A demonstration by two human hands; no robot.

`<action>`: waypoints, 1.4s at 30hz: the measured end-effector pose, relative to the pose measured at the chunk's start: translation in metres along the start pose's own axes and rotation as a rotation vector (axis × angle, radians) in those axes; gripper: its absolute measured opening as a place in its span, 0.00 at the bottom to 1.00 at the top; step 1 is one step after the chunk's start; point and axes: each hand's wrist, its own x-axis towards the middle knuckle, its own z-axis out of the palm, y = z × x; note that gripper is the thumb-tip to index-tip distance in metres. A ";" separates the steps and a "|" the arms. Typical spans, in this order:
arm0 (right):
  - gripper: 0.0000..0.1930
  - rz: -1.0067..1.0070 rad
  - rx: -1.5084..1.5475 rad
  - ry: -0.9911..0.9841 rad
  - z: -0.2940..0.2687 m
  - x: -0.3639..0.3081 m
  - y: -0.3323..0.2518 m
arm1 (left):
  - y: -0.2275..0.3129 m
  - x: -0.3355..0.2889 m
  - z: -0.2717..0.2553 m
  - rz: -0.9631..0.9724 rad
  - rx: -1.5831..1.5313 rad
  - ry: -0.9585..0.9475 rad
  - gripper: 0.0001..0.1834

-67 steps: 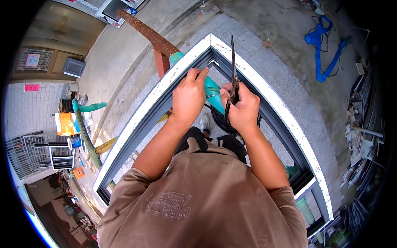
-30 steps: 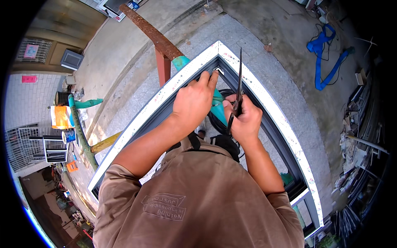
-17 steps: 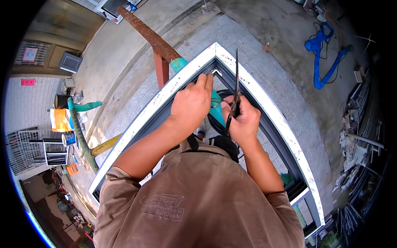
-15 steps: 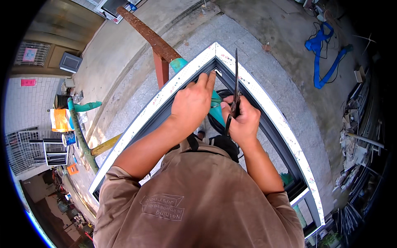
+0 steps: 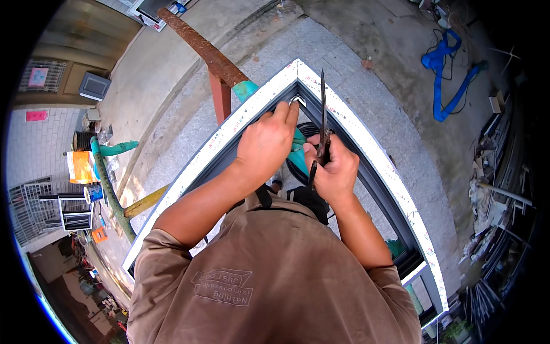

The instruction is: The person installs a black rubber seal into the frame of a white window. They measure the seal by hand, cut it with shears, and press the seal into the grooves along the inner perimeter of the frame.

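Note:
A large window frame [image 5: 213,139], covered in white printed film with dark grey inner channels, lies in front of me, its corner pointing away. My left hand [image 5: 266,140] reaches into the inner corner, fingers drawn together with the tips down against the channel. A small shiny pale piece [image 5: 298,100] shows beside those fingertips. Whatever they pinch is hidden. My right hand [image 5: 337,169] is wrapped round the dark handles of scissors [image 5: 322,137], over the frame's opening, right of my left hand. The long blades point upward past the right inner edge and look almost closed.
Beneath the frame runs a support with a rusty pipe [image 5: 206,49] and a green-wrapped part [image 5: 245,90]. A black coiled hose or cable [image 5: 295,172] shows through the opening. Blue strapping [image 5: 440,63] lies on the concrete at far right; scrap lengths [image 5: 487,304] pile up at right.
My left fingertips have drawn slightly back from the corner, and more of the pale piece shows. The scissors have tilted a little to the left in my right hand.

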 end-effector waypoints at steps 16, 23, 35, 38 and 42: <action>0.10 -0.009 -0.027 0.003 0.000 0.001 -0.003 | 0.000 -0.001 0.002 -0.052 -0.080 0.032 0.06; 0.09 -0.018 -0.033 0.026 0.004 0.000 -0.001 | -0.005 -0.003 0.008 -0.019 -0.108 0.081 0.07; 0.10 -0.001 -0.073 0.051 0.006 -0.001 0.000 | -0.006 -0.010 0.018 -0.009 -0.142 0.166 0.26; 0.09 -0.021 -0.091 0.048 0.007 -0.001 -0.002 | -0.006 -0.009 0.018 -0.008 -0.143 0.156 0.26; 0.09 -0.004 -0.111 0.037 0.005 -0.001 -0.005 | -0.005 -0.010 0.014 -0.007 -0.154 0.155 0.26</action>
